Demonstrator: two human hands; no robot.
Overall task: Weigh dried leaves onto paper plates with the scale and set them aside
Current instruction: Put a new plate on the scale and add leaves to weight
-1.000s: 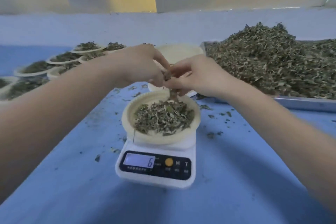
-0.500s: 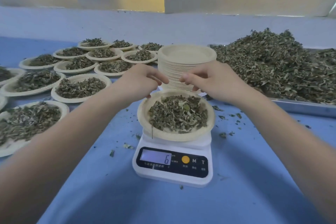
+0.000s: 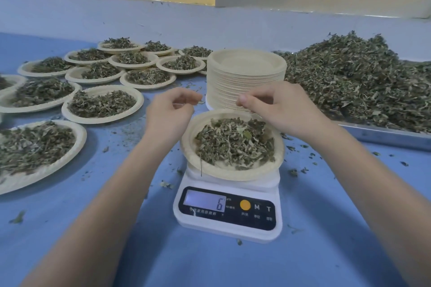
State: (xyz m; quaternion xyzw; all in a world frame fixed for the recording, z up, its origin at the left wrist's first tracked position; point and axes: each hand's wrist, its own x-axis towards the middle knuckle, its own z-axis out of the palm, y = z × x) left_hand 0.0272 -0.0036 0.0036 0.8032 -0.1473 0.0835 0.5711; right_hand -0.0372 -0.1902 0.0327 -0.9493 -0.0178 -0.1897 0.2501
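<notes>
So we've got the small white digital kitchen scale (image 3: 227,211) sitting on the blue worktop (image 3: 326,228), display end pointing straight back at us, long axis running near to far, and it reads 6. On top sits a round cream paper plate (image 3: 229,171) with a loose mound of dried green leaves (image 3: 234,144) in it, one thin stem hanging over the near-left rim.

Our left hand (image 3: 169,114) hovers just left of the plate's far edge, fingers curled in with the tips close together; we can't tell if there's a bit of leaf pinched in that grip. Our right hand (image 3: 277,109) is over the plate's far-right rim, thumb and fingertips bunched the same way, and whether it's holding anything is hard to say too.

Right behind is a tall stack of empty cream paper plates (image 3: 246,77). Off to the right a metal tray (image 3: 384,135) is heaped with a big pile of loose dried leaves (image 3: 354,77). To the left, a bunch of filled paper plates (image 3: 102,103) are spread out, each with its own leaf mound.
</notes>
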